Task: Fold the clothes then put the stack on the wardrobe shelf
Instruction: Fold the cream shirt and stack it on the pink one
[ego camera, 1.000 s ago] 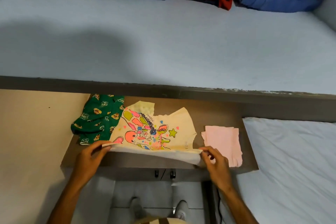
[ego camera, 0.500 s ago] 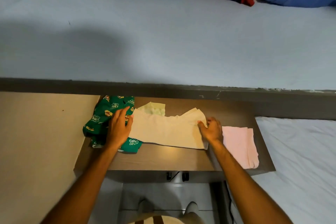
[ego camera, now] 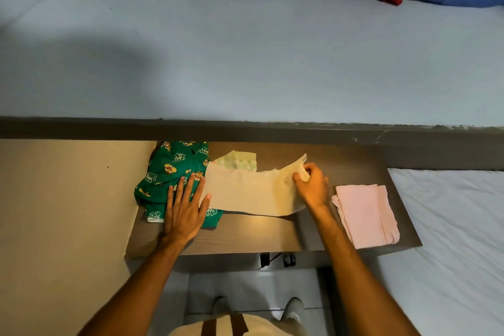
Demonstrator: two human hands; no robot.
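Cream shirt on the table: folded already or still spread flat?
Partly folded. The cream shirt lies doubled into a band with its plain side up, and the right hand pinches its right end, lifting it.

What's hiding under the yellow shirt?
A pale green patterned cloth pokes out from under the yellow shirt at its far edge, and the green printed garment seems tucked under its left end. The brown tabletop carries them. Anything else underneath is covered.

No readable text shows anywhere. The green printed garment under the left hand carries white blocky marks among its cartoon faces — they may be letters, but they are too small and blurred to read.
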